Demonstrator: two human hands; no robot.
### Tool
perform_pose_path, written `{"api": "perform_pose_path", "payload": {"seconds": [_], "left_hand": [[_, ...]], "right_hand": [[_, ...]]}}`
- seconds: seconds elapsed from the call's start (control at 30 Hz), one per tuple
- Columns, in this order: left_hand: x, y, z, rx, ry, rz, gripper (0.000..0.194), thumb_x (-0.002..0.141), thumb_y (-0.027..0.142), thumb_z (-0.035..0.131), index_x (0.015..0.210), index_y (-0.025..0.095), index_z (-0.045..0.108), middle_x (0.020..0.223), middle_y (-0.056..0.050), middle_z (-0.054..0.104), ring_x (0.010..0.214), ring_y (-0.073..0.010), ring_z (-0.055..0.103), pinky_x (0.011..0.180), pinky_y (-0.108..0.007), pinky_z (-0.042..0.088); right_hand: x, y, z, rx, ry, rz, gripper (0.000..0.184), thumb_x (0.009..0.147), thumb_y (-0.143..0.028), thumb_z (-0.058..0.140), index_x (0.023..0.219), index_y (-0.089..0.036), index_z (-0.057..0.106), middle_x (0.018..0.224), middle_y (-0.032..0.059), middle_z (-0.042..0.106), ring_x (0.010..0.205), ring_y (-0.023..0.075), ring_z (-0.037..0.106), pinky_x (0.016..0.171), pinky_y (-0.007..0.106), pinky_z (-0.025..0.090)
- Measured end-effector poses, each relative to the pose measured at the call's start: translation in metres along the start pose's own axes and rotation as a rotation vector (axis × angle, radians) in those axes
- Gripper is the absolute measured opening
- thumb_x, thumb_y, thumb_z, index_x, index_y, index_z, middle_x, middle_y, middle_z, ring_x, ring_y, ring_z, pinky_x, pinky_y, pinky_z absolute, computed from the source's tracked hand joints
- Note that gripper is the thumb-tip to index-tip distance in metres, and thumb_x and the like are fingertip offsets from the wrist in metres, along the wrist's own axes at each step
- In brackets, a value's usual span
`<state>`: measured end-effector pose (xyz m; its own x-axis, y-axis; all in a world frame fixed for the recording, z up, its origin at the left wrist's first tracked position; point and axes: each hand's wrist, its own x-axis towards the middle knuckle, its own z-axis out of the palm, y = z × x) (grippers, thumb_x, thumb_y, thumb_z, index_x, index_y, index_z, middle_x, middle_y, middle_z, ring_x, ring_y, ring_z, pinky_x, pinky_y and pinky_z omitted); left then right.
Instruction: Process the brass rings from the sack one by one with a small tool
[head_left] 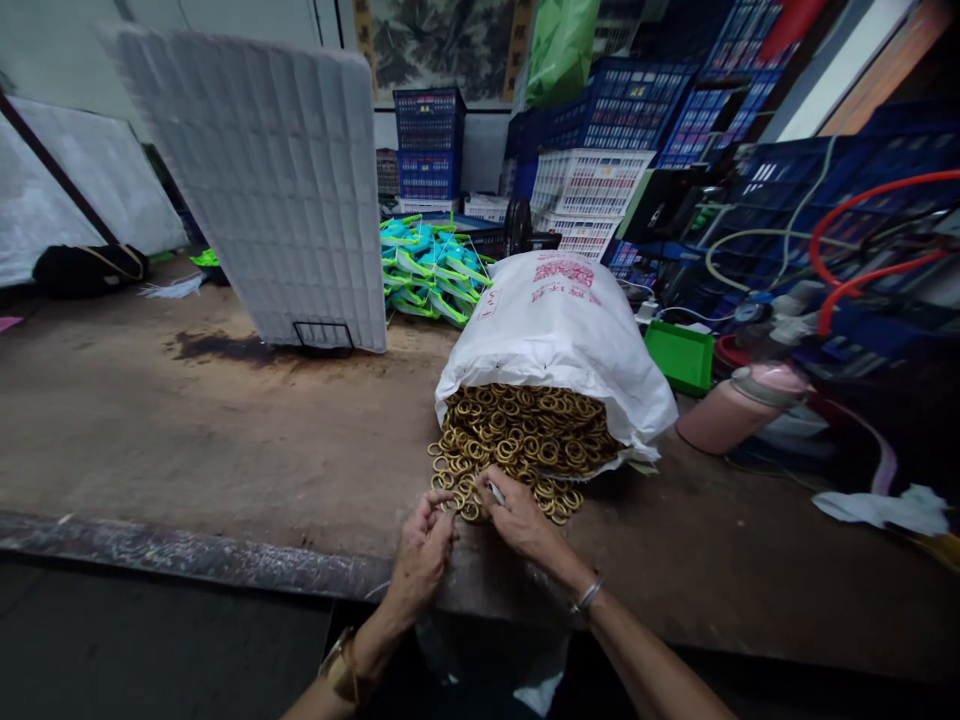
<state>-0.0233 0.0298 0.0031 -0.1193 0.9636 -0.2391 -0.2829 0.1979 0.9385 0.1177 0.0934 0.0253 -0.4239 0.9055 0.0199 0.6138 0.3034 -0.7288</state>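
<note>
Many brass-coloured rings (517,430) spill from the mouth of a white woven sack (555,320) that lies on its side on the table. At the near edge of the spilled rings, my left hand (426,548) is closed in a pinch, thumb against fingers. Whatever it grips is too small to make out. Just to its right, my right hand (519,518) is also closed, its fingertips over the rings. A small pale thing shows by its thumb, but I cannot tell its kind. The two hands are close together but apart.
A padded white panel (270,190) stands upright in a black wire stand (322,335) at the left. Behind are a blue-green pile (431,265) and stacked crates (592,185). A green tray (679,357) and a pink bottle (739,405) are at the right.
</note>
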Motion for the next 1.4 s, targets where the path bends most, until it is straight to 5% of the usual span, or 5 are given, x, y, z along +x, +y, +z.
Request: {"api": "perform_pose_path", "payload": {"seconds": [0.23,0.5,0.83,1.03,1.4], "left_hand": [[-0.001,0.013,0.01,0.073,-0.134,0.118,0.019,0.073,0.033,0.056,0.078,0.016,0.06,0.056,0.003,0.054,0.05,-0.0086,0.045,0.05,-0.019,0.036],[-0.01,0.019,0.014,0.124,-0.059,0.254,0.009,0.07,0.022,0.06,0.064,0.017,0.065,0.057,0.001,0.057,0.057,-0.0122,0.049,0.06,-0.021,0.039],[-0.017,0.009,0.011,0.103,-0.073,0.119,0.02,0.074,0.035,0.058,0.068,0.016,0.055,0.05,0.005,0.048,0.041,-0.0048,0.035,0.042,-0.016,0.028],[-0.021,0.011,0.009,-0.044,-0.185,-0.122,0.032,0.072,0.047,0.056,0.066,0.017,0.047,0.046,0.008,0.042,0.033,-0.0022,0.025,0.033,-0.015,0.015],[-0.024,0.009,0.008,-0.235,-0.243,-0.182,0.031,0.07,0.045,0.06,0.072,0.018,0.044,0.055,0.007,0.047,0.035,-0.0009,0.028,0.034,-0.014,0.017]], "right_hand": [[-0.02,-0.009,-0.005,0.472,-0.175,0.031,0.029,0.083,-0.044,0.04,0.072,-0.019,0.047,0.057,-0.0038,0.052,0.053,0.0091,0.045,0.055,0.021,0.034],[-0.023,-0.005,0.007,0.582,-0.073,0.124,0.031,0.081,-0.045,0.042,0.066,-0.018,0.046,0.053,-0.0052,0.047,0.045,0.0062,0.035,0.045,0.019,0.028],[-0.024,-0.021,0.005,0.464,-0.004,0.125,0.024,0.077,-0.037,0.048,0.063,-0.018,0.043,0.054,-0.0064,0.041,0.052,0.0074,0.037,0.049,0.018,0.031],[-0.026,-0.021,0.007,0.432,0.0,0.086,0.023,0.076,-0.035,0.05,0.063,-0.017,0.045,0.056,-0.0056,0.041,0.054,0.0076,0.036,0.049,0.018,0.031],[-0.027,-0.017,0.008,0.473,0.005,0.059,0.027,0.081,-0.036,0.043,0.062,-0.018,0.045,0.056,-0.0045,0.043,0.054,0.0084,0.039,0.053,0.019,0.034]]}}
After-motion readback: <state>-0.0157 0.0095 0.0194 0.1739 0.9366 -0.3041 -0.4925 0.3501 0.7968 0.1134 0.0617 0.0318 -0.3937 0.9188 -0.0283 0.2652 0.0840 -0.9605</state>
